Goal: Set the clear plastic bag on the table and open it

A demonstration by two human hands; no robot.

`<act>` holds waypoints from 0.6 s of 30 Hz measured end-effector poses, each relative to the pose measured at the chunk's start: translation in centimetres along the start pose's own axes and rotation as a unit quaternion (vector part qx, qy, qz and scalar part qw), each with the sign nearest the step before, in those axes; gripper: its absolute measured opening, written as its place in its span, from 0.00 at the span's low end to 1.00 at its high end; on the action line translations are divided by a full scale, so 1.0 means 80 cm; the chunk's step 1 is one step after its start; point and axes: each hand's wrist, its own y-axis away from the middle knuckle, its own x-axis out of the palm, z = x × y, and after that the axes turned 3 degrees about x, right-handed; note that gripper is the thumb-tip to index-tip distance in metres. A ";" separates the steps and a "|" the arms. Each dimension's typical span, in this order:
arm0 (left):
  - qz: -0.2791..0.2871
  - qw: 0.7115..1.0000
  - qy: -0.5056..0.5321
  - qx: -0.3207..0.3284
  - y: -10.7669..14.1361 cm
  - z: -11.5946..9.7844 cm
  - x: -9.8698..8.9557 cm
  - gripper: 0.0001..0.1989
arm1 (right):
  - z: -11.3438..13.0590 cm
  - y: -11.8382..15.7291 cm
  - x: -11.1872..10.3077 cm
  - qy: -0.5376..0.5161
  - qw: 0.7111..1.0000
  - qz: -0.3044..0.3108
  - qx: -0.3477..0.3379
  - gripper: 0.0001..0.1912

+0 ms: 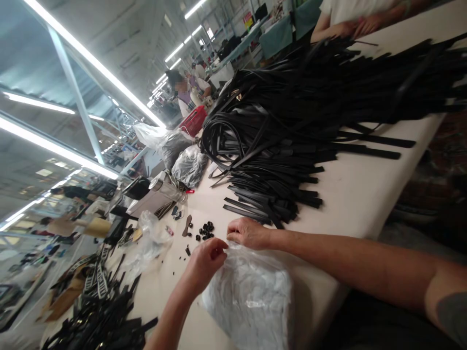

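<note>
Strip lights [54, 148] overhead, pale table [357, 189] before you, black straps [292, 107] heaped on it; clear bag [255, 296] on table's near side; your right hand [250, 233] pinches bag's far end, fingers closed; your left hand [207, 262] beside it, fingers curled, cannot tell if gripping; black rings [207, 227] just beyond

Sign [248, 19]: there it is at the back, red and yellow, its markings too small and blurred to read!
Straps [101, 281]: over on the left, pale letter-like marks run along dark bands, but no word comes clear!
Readable text: none!
</note>
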 end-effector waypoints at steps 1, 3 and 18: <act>0.007 1.000 -0.010 0.003 -0.002 0.001 0.001 0.09 | -0.001 0.000 0.000 0.011 1.000 0.000 -0.003 0.07; 0.024 0.999 -0.019 0.021 -0.008 0.004 0.003 0.11 | -0.002 0.001 -0.001 0.043 0.999 0.000 -0.010 0.08; 0.058 0.995 0.012 -0.080 -0.008 -0.025 0.024 0.11 | 0.004 0.002 -0.015 0.093 0.995 0.012 0.035 0.11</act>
